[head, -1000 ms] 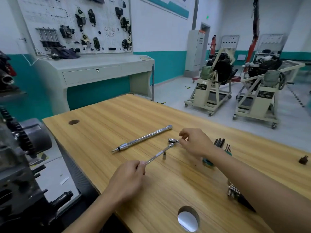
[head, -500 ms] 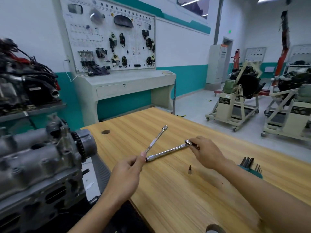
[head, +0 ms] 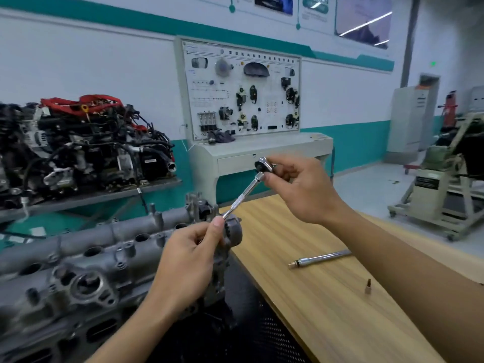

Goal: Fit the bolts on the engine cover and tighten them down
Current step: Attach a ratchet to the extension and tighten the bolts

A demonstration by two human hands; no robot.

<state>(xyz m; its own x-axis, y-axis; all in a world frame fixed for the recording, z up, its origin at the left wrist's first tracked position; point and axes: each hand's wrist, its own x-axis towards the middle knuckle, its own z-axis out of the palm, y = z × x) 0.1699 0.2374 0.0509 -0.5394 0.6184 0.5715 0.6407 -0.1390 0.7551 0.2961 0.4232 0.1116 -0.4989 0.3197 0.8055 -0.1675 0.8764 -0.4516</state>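
L hand (head: pixel 188 258) & R hand (head: pixel 306 189) hold slim chrome ratchet wrench (head: pixel 243 197) mid-air.
L pinches knurled handle end, R pinches head; grey cast-metal engine cover (head: pixel 86 271) sits below-left, beside light wooden table (head: pixel 327 323) w/ chrome extension bar (head: pixel 319 258) & small metal bit (head: pixel 368 286).

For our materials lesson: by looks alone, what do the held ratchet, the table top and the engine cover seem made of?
Ratchet: likely chromed steel; bright mirror shine, knurled grip.
Table top: wood or wood-look laminate; pale striped grain.
Engine cover: probably cast aluminium; dull grey, rough matte surface.
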